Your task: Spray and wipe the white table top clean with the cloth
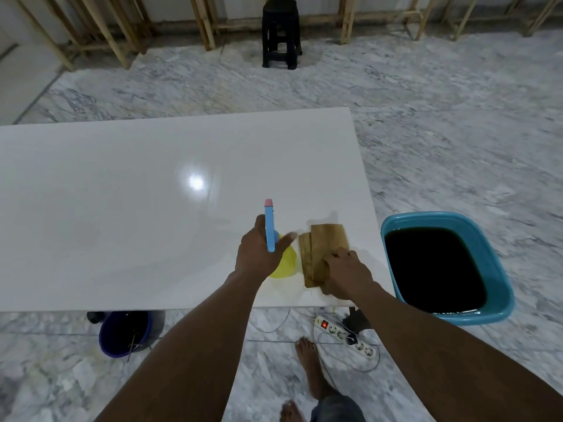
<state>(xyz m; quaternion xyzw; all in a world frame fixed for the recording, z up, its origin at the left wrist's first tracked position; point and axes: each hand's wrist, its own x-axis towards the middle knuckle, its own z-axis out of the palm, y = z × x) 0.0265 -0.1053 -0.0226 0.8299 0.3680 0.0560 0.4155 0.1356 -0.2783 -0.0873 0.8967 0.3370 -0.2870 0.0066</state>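
Bucket (125, 333), purple one, sits on the floor under the counter's (122, 208) near edge. Left grip (259, 254) is wrapped round the spray bottle (269, 229), nozzle aimed at the far edge. Just right of it, by the near right corner, the folded brown cloth (326, 242) lies flat, right grip (347, 272) curled down on its near end. Teal basin (499, 269) of dark liquid sits past the right edge.

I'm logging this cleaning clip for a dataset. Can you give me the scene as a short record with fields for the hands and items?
left hand: grips spray bottle, nozzle pointing away over the table
right hand: fingers bent on the folded brown cloth
table top: white, glossy, cloth lies near its right end
floor, right: teal basin of dark liquid
floor, near: blue bucket, power strip
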